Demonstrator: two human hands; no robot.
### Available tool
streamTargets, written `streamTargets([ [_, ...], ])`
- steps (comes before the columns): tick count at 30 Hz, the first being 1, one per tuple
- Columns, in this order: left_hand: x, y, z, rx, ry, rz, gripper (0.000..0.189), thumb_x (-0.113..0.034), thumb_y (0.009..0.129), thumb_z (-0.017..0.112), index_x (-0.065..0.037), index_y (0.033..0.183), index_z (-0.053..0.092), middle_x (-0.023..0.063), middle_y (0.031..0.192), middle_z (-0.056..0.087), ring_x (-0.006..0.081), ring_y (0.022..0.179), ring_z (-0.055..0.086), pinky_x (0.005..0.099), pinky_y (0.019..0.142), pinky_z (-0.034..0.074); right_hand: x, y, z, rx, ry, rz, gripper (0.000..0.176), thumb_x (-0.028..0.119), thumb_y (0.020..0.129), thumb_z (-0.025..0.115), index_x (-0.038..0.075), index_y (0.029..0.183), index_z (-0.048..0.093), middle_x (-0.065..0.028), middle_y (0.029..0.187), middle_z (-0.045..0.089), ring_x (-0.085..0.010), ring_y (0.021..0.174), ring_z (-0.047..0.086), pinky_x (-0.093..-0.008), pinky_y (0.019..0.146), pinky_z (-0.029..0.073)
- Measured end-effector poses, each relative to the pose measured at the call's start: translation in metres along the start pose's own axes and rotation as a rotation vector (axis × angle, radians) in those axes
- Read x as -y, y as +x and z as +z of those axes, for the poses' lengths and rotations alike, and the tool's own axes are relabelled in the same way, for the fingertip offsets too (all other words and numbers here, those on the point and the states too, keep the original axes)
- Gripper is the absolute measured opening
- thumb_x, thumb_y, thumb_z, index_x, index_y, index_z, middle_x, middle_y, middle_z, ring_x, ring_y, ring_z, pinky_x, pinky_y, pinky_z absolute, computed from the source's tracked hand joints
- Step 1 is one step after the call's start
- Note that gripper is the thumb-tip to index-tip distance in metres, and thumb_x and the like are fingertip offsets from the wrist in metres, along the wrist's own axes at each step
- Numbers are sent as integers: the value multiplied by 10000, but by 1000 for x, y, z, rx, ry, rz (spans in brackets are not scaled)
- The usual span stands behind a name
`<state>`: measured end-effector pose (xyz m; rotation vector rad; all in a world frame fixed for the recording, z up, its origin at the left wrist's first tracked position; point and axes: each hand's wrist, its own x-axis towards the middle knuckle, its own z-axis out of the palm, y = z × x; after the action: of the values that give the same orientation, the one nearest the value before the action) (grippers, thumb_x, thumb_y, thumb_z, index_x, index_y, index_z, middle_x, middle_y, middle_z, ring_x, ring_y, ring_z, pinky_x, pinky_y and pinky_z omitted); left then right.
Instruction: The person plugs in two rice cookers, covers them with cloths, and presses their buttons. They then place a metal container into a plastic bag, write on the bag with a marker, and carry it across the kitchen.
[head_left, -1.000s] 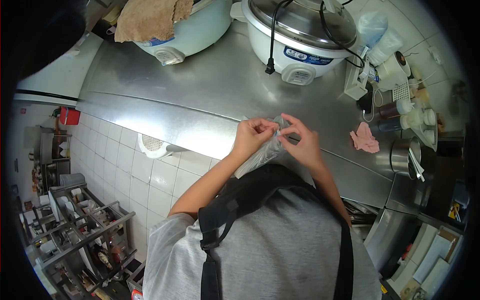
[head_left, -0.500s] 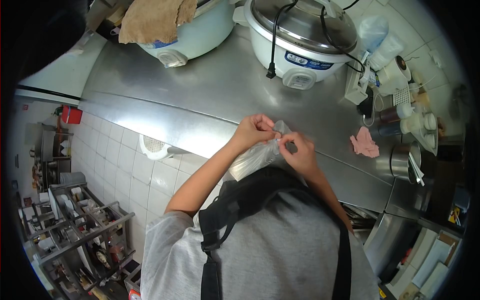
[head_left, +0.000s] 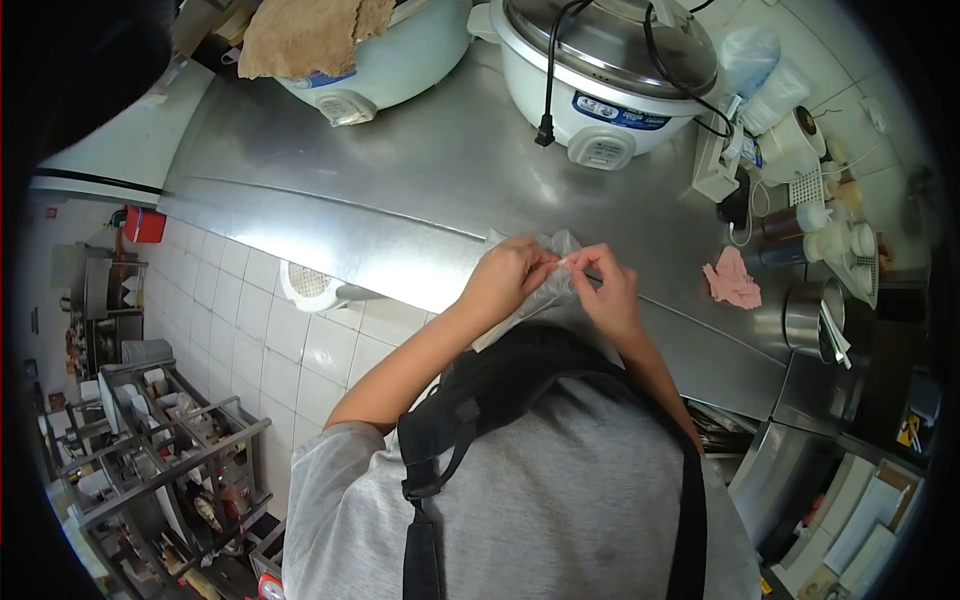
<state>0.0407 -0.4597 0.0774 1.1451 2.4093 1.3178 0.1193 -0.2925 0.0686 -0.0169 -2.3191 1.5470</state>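
A clear plastic bag (head_left: 540,292) hangs against the front edge of the steel counter (head_left: 400,180), its neck bunched at the top. My left hand (head_left: 510,275) pinches the bag's neck from the left. My right hand (head_left: 608,288) pinches the same neck from the right, fingertips almost touching the left ones. Both hands are closed on the plastic just in front of my chest. What is inside the bag is hidden by my hands and body.
Two white rice cookers stand at the back: one (head_left: 370,50) under a brown towel, one (head_left: 605,70) with a loose black cord. A pink rag (head_left: 732,280) lies right of my hands. Bottles, cups and a steel pot (head_left: 805,315) crowd the right end. A wire rack (head_left: 150,450) stands low left.
My hands drew closer together on the bag's neck and the fingers kept working it. The bag shifted slightly against the counter edge.
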Motion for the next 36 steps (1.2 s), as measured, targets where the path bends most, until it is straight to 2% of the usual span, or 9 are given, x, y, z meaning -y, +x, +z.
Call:
streamTargets([
  [4, 0, 5, -5, 128, -73, -35, 118, -75, 862, 588, 21, 919, 627, 82, 795, 591, 190, 711, 578, 288, 659, 454, -2, -1, -1, 5, -26, 1, 130, -34, 785, 617, 22, 889, 564, -104, 855, 650, -228, 798, 658, -299, 721, 506],
  [6, 15, 7, -1, 235, -331, -162, 132, -83, 885, 568, 17, 950, 625, 51, 840, 605, 135, 742, 565, 263, 694, 449, 0, 0, -2, 10, -18, 21, 137, -44, 779, 613, 27, 890, 575, -100, 865, 651, -239, 821, 654, -304, 732, 504],
  [9, 27, 8, 2, 308, -562, -263, 153, -95, 905, 557, 15, 988, 623, 19, 891, 617, 75, 786, 536, 233, 733, 438, 4, 8, -5, -71, -161, -216, 118, -13, 754, 645, 34, 853, 600, -106, 937, 643, -266, 895, 636, -332, 777, 494],
  [12, 31, 10, -1, 308, -614, -301, 164, -98, 899, 570, 9, 1007, 631, 13, 882, 628, 62, 794, 533, 225, 738, 438, 6, 1, -11, -34, -261, -223, 119, 35, 719, 692, 38, 811, 617, -114, 1028, 623, -291, 978, 609, -366, 822, 480],
  [22, 27, 5, -5, 204, -453, -296, 121, -104, 847, 647, -7, 910, 683, 6, 822, 649, 55, 676, 505, 215, 634, 421, -19, -8, 7, -48, 116, 119, 134, 107, 748, 719, 32, 809, 625, -129, 1131, 570, -284, 1101, 547, -367, 882, 435],
  [25, 25, 6, -13, 190, -503, -340, 113, -124, 831, 668, -17, 863, 691, 4, 784, 639, 64, 650, 492, 225, 601, 407, -16, -8, 6, 8, 53, 94, 131, 104, 763, 707, 30, 820, 615, -130, 1152, 538, -305, 1154, 507, -380, 914, 410],
  [28, 27, 9, -8, 152, -441, -243, 120, -142, 822, 675, -32, 869, 680, 1, 732, 617, 79, 623, 469, 239, 591, 406, -9, -11, 2, 39, -12, 51, 130, 98, 777, 692, 29, 830, 596, -134, 1148, 524, -315, 1165, 487, -391, 935, 392],
  [35, 31, 13, -5, 43, 13, 98, 70, -95, 809, 611, -46, 858, 599, 109, 785, 613, 268, 741, 612, 342, 638, 463, 1, -16, 3, 80, -160, -91, 104, 61, 793, 654, 40, 831, 559, -145, 1112, 502, -349, 1158, 465, -412, 957, 371],
  [36, 32, 13, -5, 66, -46, 101, 72, -98, 809, 609, -49, 860, 599, 108, 798, 608, 269, 741, 607, 347, 655, 465, 0, -19, 4, 98, -170, -100, 98, 53, 793, 648, 43, 830, 558, -144, 1106, 497, -355, 1162, 460, -415, 959, 369],
])
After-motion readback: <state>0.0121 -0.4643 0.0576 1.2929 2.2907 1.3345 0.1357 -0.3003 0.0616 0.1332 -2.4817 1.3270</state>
